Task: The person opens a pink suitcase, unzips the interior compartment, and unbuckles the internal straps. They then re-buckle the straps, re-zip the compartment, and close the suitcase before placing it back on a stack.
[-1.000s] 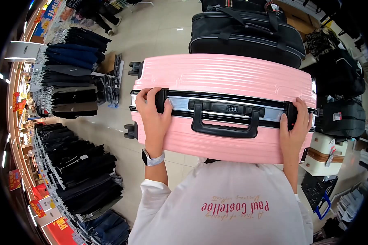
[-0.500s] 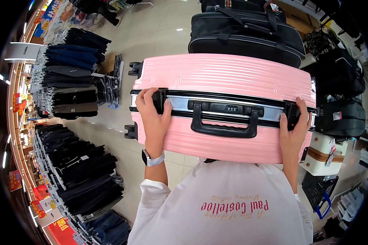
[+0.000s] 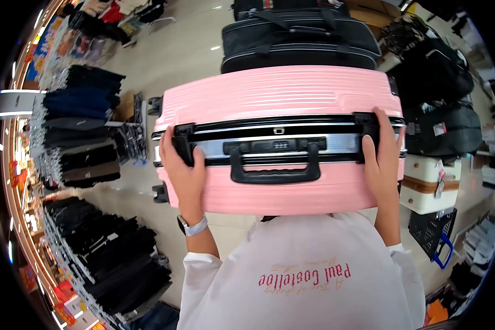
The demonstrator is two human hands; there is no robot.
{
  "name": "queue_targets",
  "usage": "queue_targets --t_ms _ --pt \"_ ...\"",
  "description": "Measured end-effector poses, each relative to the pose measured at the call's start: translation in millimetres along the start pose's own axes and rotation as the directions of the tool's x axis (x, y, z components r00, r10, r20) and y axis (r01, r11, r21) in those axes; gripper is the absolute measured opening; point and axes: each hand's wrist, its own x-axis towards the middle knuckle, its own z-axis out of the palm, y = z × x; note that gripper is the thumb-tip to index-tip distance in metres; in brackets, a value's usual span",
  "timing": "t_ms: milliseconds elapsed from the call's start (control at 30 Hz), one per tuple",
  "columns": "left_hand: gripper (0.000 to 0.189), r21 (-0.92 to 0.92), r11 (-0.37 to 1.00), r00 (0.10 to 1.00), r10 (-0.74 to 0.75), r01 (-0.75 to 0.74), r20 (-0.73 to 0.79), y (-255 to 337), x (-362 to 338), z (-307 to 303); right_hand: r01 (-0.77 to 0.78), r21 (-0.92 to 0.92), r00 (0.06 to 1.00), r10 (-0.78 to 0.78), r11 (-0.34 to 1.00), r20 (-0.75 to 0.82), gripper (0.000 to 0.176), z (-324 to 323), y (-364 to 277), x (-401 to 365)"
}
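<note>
A pink ribbed suitcase (image 3: 275, 93) is in front of me, its silver and black frame side facing up. A narrow dark gap shows between its two shells, with a small metal catch (image 3: 279, 131) in it. My left hand (image 3: 185, 175) has its fingers curled round the black latch (image 3: 183, 144) at the left end. Round the right-hand latch (image 3: 366, 124) my right hand (image 3: 383, 159) is closed, thumb on the near side. Between them lie the black carry handle (image 3: 275, 176) and a combination lock (image 3: 280, 145).
Black travel bags (image 3: 302, 44) stand just beyond the suitcase. At the right are a dark backpack (image 3: 451, 129), a cream case (image 3: 426, 201) and a black basket (image 3: 432, 231) with a blue handle. Clothes racks (image 3: 102, 236) line the left.
A gap has appeared along the suitcase's frame, its far shell lifting from the near one. Both hands stay at the latches. The view has shifted, so the suitcase sits further left.
</note>
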Motion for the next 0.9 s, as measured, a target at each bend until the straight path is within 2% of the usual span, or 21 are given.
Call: queue_targets --t_ms 100,167,367,433,667,733,767,833,867,900 --pt "0.061 -0.039 0.999 1.000 0.028 -0.028 0.007 0 -2 -1 -0.020 0.085 0.998 0.016 0.996 0.055 0.043 -13 1 11" --pt "0.060 -0.040 0.999 1.000 -0.008 0.008 0.007 -1 -5 -1 -0.034 0.175 0.997 0.022 0.984 0.068 0.040 -22 -1 20" --pt "0.058 -0.092 0.993 0.997 -0.071 0.074 0.036 -6 -11 -3 -0.057 0.308 0.990 0.013 0.950 0.143 0.039 -21 28 54" --pt "0.057 -0.096 0.990 0.995 -0.097 0.100 0.032 -8 -13 -4 -0.003 0.280 0.992 -0.033 0.960 0.123 0.038 -19 36 64" --pt "0.056 -0.091 0.989 0.993 -0.115 0.117 0.031 0 -20 -11 0.009 0.250 0.950 -0.086 0.968 0.299 0.038 -24 43 87" --pt "0.055 -0.094 0.990 0.994 -0.106 0.107 0.019 -3 -23 -12 0.134 0.119 0.939 -0.164 0.984 0.301 0.048 -26 38 89" --pt "0.055 -0.091 0.990 0.994 -0.108 0.109 0.017 -4 -24 -12 0.135 0.123 0.938 -0.167 0.983 0.303 0.048 -26 36 91" --pt "0.054 -0.109 0.985 0.991 -0.131 0.133 0.024 -5 -26 -13 0.254 0.096 0.917 -0.272 0.962 0.292 0.055 -23 30 96" --pt "0.054 -0.108 0.985 0.991 -0.132 0.134 0.026 -3 -26 -14 0.253 0.097 0.917 -0.270 0.963 0.294 0.055 -21 26 100" --pt "0.053 -0.123 0.978 0.986 -0.164 0.167 0.030 0 -27 -15 0.325 0.108 0.888 -0.343 0.939 0.307 0.058 -16 21 106"
